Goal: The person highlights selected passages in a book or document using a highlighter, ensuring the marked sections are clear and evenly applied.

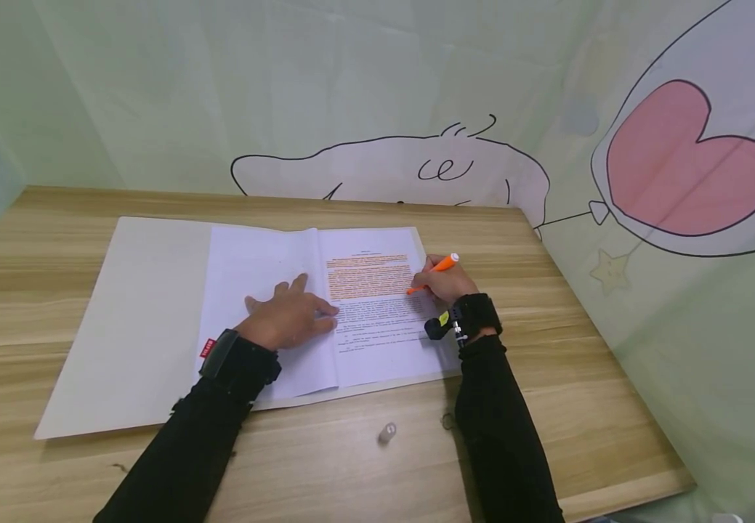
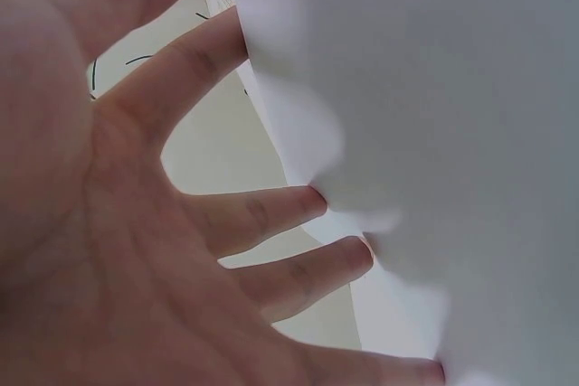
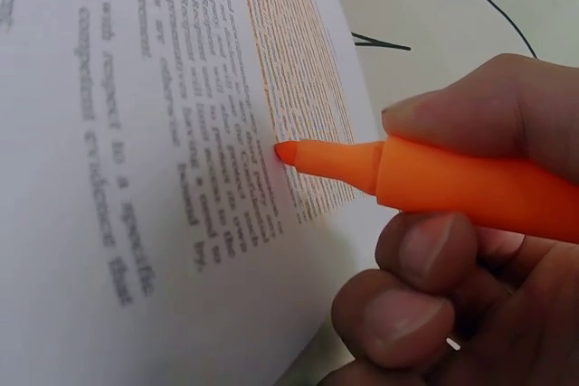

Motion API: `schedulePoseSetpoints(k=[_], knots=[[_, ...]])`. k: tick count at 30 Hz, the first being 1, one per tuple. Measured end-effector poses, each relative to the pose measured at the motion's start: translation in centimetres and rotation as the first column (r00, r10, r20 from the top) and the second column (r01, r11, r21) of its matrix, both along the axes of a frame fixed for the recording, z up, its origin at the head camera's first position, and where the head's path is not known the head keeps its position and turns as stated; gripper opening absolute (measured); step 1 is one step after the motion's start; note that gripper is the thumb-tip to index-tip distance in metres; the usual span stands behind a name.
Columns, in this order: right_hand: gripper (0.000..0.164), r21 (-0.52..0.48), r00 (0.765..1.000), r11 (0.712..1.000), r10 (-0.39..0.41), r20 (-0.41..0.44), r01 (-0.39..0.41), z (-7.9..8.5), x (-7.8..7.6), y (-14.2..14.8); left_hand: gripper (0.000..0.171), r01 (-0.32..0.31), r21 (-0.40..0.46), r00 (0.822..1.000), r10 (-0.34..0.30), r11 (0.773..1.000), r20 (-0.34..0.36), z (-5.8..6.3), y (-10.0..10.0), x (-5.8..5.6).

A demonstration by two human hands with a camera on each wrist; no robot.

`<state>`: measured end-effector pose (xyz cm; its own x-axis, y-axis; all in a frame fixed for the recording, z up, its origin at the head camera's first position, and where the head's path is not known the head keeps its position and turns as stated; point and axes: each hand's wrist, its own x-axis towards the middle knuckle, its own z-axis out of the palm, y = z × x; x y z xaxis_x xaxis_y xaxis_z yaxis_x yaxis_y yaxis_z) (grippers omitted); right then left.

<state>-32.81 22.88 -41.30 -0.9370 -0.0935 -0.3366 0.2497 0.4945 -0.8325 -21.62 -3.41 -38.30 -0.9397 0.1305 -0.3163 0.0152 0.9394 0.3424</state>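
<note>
An orange highlighter [image 1: 444, 264] is pinched between the thumb and fingers of my right hand [image 1: 447, 281]. Its orange tip [image 3: 286, 152] is right at a line of text on the printed page [image 1: 377, 363], by the right end of that line. Orange marking covers the upper block of text [image 1: 369, 276]; the lines below it are plain black on white. My left hand [image 1: 288, 314] rests spread on the blank left page [image 1: 253, 254], thumb toward the fold. In the left wrist view the fingertips [image 2: 357, 255] press against the white paper.
The pages lie in an opened pale folder [image 1: 135, 312] on the wooden table [image 1: 547, 349]. A small clear cap [image 1: 386, 434] lies near the table's front. A red tag [image 1: 207, 348] shows beside the left wrist. Printed curtains [image 1: 351, 80] hang behind and to the right.
</note>
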Motion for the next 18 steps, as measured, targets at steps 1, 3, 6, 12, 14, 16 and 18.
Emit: schedulePoseSetpoints(k=[1, 3, 6, 12, 14, 16, 18], knots=[[0.027, -0.006, 1.0, 1.0, -0.004, 0.0, 0.004, 0.0, -0.02, 0.08, 0.037, -0.001, 0.001, 1.0, 0.001, 1.0, 0.002, 0.0, 0.01, 0.0], [0.028, -0.016, 1.0, 1.0, -0.009, -0.002, 0.009, 0.0, -0.07, 0.26, 0.037, -0.002, 0.001, 1.0, 0.002, 1.0, 0.002, -0.06, 0.02, -0.04], [0.028, -0.032, 1.0, 0.999, -0.019, -0.003, 0.019, 0.0, -0.07, 0.38, 0.037, -0.005, 0.005, 1.0, 0.005, 1.0, 0.004, -0.1, 0.04, -0.07], [0.027, -0.043, 1.0, 0.999, -0.025, 0.002, 0.025, -0.11, -0.15, 0.52, 0.037, -0.012, 0.014, 1.0, 0.012, 1.0, 0.009, -0.08, 0.05, 0.0], [0.027, -0.045, 0.999, 0.998, -0.04, 0.013, 0.041, -0.13, -0.21, 0.67, 0.036, -0.011, 0.017, 1.0, 0.011, 1.0, 0.008, -0.04, 0.04, -0.01], [0.027, -0.053, 0.998, 0.997, -0.053, 0.024, 0.054, -0.12, -0.24, 0.84, 0.036, -0.009, 0.02, 1.0, 0.009, 1.0, 0.006, -0.01, 0.05, -0.02], [0.026, -0.06, 0.997, 0.996, -0.064, 0.032, 0.066, -0.12, -0.26, 0.99, 0.036, -0.006, 0.021, 1.0, 0.006, 1.0, 0.006, 0.02, 0.09, -0.04]])
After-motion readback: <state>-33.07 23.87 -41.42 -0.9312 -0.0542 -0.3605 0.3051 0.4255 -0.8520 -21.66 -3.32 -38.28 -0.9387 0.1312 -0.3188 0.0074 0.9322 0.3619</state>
